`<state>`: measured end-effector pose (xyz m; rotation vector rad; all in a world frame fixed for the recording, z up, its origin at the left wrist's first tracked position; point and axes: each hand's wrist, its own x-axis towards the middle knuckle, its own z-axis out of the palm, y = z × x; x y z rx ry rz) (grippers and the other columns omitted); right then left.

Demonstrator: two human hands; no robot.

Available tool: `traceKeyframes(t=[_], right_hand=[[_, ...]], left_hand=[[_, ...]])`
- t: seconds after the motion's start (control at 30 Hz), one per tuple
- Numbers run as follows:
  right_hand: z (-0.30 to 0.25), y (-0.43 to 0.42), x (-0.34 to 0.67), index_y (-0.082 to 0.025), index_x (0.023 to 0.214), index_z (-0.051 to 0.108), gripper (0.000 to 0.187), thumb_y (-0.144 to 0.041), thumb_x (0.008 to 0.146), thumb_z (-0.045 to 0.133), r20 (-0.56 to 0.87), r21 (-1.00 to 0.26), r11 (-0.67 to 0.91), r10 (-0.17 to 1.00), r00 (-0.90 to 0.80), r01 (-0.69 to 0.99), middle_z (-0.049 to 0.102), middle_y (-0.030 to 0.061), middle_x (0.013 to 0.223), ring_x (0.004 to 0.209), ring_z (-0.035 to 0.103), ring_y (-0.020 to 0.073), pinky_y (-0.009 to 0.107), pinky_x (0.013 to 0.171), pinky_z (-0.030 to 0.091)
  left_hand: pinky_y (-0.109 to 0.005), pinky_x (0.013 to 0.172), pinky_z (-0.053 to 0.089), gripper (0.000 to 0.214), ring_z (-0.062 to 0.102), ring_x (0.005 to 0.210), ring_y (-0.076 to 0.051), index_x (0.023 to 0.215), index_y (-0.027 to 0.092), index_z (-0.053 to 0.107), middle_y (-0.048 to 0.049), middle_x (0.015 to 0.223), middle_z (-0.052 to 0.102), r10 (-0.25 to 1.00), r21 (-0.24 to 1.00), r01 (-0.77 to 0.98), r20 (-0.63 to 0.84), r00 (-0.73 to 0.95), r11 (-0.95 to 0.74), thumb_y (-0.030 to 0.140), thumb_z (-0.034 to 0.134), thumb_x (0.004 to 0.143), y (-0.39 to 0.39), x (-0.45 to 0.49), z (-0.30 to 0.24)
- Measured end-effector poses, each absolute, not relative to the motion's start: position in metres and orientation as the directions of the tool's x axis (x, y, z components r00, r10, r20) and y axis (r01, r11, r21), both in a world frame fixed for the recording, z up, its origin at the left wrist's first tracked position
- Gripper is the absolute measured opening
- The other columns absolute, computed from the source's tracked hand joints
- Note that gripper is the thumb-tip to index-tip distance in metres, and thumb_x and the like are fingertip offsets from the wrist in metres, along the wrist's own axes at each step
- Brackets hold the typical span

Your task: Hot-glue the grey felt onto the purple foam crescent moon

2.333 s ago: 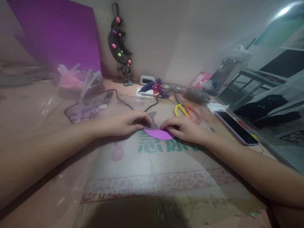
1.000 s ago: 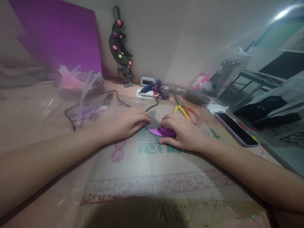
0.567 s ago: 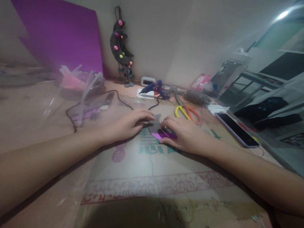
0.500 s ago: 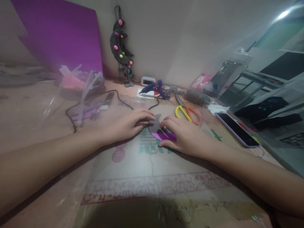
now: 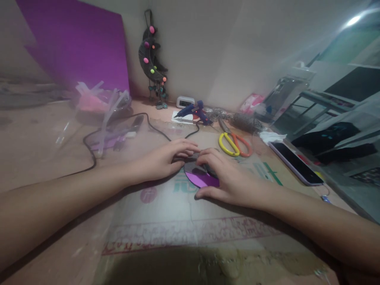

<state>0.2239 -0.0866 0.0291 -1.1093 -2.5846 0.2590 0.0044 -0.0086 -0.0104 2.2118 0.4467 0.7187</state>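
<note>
A purple crescent-shaped cutout [image 5: 200, 178] with a grey piece on top lies on a flattened cardboard sheet [image 5: 184, 213] in the middle of the table. My left hand [image 5: 166, 158] rests at its left end, fingers stretched flat and pressing down on it. My right hand [image 5: 228, 176] lies over its right part, fingers curved and pressed onto the grey piece, thumb flat on the cardboard. Most of the cutout is hidden under both hands.
Yellow and orange scissors [image 5: 234, 143] lie just behind my right hand. A blue glue gun [image 5: 194, 111] with a black cord [image 5: 118, 126] sits further back. A phone [image 5: 295, 162] lies at the right. A purple board [image 5: 77, 47] and a moon-shaped hanging decoration [image 5: 151, 59] lean on the wall.
My right hand has slid left and further over the cutout, covering more of it. My left hand's fingers have stretched across its tip. The cutout stays flat on the cardboard.
</note>
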Motion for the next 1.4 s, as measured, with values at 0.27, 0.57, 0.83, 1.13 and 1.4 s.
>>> traceKeyframes(t=[0.27,0.57,0.83,1.13,1.4], right_hand=[[0.025,-0.088,0.224,-0.018,0.125,0.044,0.057,-0.043,0.081,0.069,0.254,-0.289,0.714,0.700,-0.668,0.638,0.046,0.0158,0.134,0.122,0.050,0.0263,0.043,0.102,0.045],[0.013,-0.081,0.227,-0.021,0.127,0.047,0.039,-0.017,0.090,0.056,0.460,-0.077,0.846,0.500,-0.734,0.528,0.048,0.0142,0.133,0.124,0.050,0.0224,0.041,0.101,0.046],[0.023,-0.076,0.230,-0.020,0.091,0.052,0.023,-0.038,0.084,0.064,0.517,-0.357,0.682,0.714,-0.473,0.638,0.060,0.0057,0.089,0.085,0.060,0.0204,0.037,0.076,0.050],[0.024,-0.075,0.232,-0.017,0.098,0.060,0.034,-0.046,0.082,0.065,0.488,0.082,0.780,0.511,-0.708,0.620,0.067,0.0116,0.101,0.092,0.059,0.0252,0.043,0.089,0.043],[0.023,-0.071,0.236,-0.018,0.079,0.054,0.020,-0.031,0.093,0.048,0.505,-0.503,0.523,0.824,-0.258,0.688,0.058,0.0007,0.070,0.064,0.053,0.0131,0.025,0.060,0.042]], left_hand=[[-0.042,0.100,0.048,0.036,0.062,0.111,-0.019,0.118,0.020,0.056,-0.0087,0.121,0.062,0.650,0.897,0.034,0.292,0.701,-0.440,0.010,0.054,0.083,-0.008,0.007,-0.008],[-0.025,0.073,0.050,0.043,0.063,0.090,-0.015,0.114,0.018,0.058,-0.0069,0.112,0.063,0.861,0.996,-0.090,0.048,0.506,-0.002,0.026,0.072,0.075,-0.010,0.010,0.001],[-0.017,0.042,0.028,0.025,0.043,0.047,-0.005,0.094,0.020,0.058,0.0038,0.069,0.055,0.870,1.000,-0.008,0.012,0.493,-0.010,0.035,0.069,0.078,-0.016,0.010,0.004],[-0.019,0.055,0.043,0.017,0.053,0.063,-0.008,0.081,0.019,0.051,0.0025,0.078,0.054,0.947,0.988,-0.059,0.152,0.283,-0.141,0.027,0.065,0.079,-0.024,0.012,0.011],[-0.018,0.047,0.039,0.031,0.051,0.057,-0.010,0.097,0.019,0.063,0.0014,0.070,0.056,0.924,0.979,0.051,0.167,0.343,-0.195,0.047,0.058,0.085,-0.028,0.011,0.018]])
